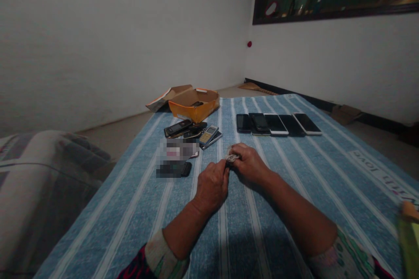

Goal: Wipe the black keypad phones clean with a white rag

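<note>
Near the middle of the striped cloth, my right hand (pixel 249 163) is closed around a small pale bundle that looks like a coiled cord (pixel 233 158). My left hand (pixel 212 185) meets it from the other side, its thumb and fingers pinching the bundle's near end. Just beyond my left hand lies a keypad phone (pixel 208 135) on top of another flat phone. A loose pile of dark phones (pixel 178 128) sits to the left of it. Farther right, several phones lie side by side in a row, among them a white-framed one (pixel 307 124) at the right end.
An open orange cardboard box (pixel 193 111) stands behind the pile with its lid (pixel 168 96) leaning beside it. Part of the pile is pixelated. The blue striped cloth (pixel 281 209) covers the surface. Grey-white fabric (pixel 49 200) drapes at the left; a green-yellow object (pixel 407 239) sits lower right.
</note>
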`<state>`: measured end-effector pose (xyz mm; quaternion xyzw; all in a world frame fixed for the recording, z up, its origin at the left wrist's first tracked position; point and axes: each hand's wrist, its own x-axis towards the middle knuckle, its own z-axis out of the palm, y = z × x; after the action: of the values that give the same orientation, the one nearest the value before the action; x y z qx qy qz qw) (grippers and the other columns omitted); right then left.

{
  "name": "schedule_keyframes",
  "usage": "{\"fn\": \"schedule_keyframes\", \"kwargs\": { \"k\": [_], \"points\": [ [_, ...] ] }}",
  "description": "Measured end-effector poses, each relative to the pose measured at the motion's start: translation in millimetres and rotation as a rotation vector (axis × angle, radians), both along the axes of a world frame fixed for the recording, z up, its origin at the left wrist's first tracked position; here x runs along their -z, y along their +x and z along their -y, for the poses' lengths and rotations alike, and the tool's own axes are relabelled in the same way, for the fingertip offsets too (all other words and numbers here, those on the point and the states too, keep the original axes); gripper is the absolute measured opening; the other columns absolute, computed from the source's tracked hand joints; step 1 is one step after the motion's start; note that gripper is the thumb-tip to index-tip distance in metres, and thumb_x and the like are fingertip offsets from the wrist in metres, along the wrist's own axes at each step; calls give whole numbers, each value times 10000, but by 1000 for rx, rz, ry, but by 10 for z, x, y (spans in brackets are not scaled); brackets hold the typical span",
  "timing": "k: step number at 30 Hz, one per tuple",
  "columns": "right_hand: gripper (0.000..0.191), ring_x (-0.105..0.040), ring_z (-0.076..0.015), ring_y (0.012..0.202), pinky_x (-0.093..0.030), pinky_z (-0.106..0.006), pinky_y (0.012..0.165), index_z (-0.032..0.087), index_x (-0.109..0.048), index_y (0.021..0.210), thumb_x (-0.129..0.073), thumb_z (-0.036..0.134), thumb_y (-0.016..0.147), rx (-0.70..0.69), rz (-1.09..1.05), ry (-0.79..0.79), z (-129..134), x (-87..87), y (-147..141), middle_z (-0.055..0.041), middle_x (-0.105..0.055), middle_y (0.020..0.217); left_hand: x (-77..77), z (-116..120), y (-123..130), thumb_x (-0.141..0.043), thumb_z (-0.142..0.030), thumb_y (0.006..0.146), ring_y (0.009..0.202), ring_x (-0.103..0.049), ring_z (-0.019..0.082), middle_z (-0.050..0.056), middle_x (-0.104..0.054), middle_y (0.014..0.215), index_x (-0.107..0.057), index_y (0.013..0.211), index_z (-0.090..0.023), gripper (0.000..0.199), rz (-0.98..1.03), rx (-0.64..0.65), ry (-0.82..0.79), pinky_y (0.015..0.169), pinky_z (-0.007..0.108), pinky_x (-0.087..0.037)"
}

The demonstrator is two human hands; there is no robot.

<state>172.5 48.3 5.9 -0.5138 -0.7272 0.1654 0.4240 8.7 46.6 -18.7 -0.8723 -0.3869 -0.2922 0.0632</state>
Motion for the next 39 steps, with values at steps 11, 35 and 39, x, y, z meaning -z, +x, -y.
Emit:
{"fn": "schedule_keyframes", "kwargs": {
  "k": [11, 35, 39],
  "points": [
    [144, -493, -114, 619, -337, -229, 608, 169, -588, 651, -560, 33, 690, 83, -18, -140, 9, -112, 0, 33, -542, 632, -5, 13, 9, -378, -200, 945, 688, -579, 189, 53, -634, 744, -555, 973, -151, 186, 26, 50, -20, 633, 301, -479],
    [178, -512, -129, 650, -357, -244, 635, 161, -625, 636, -555, 3, 678, 184, 9, -146, -70, -75, 82, 10, -573, 652, -27, 3, 3, -383, -194, 932, 669, -583, 191, 62, -645, 738, -571, 989, -132, 206, 39, 72, 16, 613, 301, -488],
    [174, -534, -133, 683, -372, -242, 656, 160, -639, 660, -557, 10, 690, 122, 25, -104, -35, -67, 50, -2, -592, 690, -34, 1, 5, -368, -197, 935, 656, -577, 193, 63, -635, 723, -577, 961, -138, 219, 32, 71, 15, 608, 307, -486]
  ]
}}
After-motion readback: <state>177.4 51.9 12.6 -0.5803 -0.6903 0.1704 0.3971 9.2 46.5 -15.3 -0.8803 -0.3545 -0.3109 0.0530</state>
